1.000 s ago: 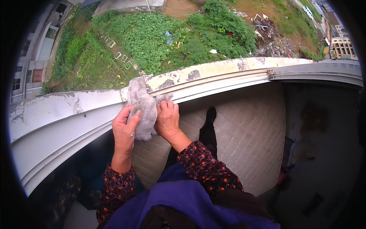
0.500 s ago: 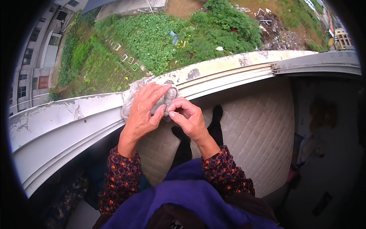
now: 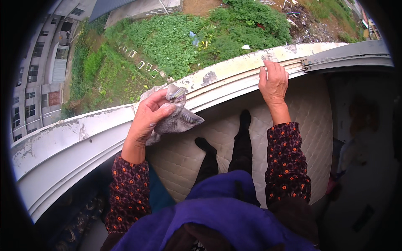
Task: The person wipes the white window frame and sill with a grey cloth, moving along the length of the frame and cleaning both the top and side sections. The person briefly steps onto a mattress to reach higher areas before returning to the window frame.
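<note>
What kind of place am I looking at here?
Probably a bedroom by an open window, seemingly above ground level: a quilted mattress lies underfoot, a white sliding-window frame runs across the view, and a green plot shows below outside.

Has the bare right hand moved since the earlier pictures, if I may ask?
Yes, the bare right hand moved rightward along the white grooved window frame.

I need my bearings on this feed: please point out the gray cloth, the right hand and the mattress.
Gray cloth (image 3: pixel 178 118), head view: its bunched middle.
Right hand (image 3: pixel 274 83), head view: back of the hand.
Mattress (image 3: pixel 260 144), head view: bare quilted top.
</note>
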Tool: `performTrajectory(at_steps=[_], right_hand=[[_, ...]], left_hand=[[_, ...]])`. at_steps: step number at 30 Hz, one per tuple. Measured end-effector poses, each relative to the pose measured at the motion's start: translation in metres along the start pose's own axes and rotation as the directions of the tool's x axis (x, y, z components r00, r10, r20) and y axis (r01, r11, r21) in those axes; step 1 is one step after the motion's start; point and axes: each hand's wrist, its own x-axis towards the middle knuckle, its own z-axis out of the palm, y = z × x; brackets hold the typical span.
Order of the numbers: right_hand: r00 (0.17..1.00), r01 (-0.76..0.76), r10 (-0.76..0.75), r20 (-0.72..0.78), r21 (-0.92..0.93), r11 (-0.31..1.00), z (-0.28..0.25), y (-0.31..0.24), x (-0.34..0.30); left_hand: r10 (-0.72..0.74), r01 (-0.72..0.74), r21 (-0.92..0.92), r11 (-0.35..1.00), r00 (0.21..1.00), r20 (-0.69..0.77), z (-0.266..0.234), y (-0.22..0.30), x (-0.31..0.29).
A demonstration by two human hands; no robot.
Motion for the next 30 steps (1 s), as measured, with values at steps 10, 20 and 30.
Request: performTrajectory(at_steps=[10,20,30], right_hand=[[0.997,-0.074,0.075,0.008,-0.05,0.996,0.045,0.031,-0.002],[0.995,-0.099,0.1,0.016,-0.053,0.994,0.04,0.033,-0.004],[0.998,-0.06,0.059,-0.017,-0.009,0.998,0.044,0.029,-0.003]], left_hand=[[0.507,-0.416,0.908,0.054,0.795,0.334,0.085,-0.099,0.064],[0.298,-0.18,0.964,-0.193,0.926,0.233,0.002,-0.084,-0.01],[0.425,-0.243,0.967,-0.08,0.869,0.254,0.099,-0.094,0.043]])
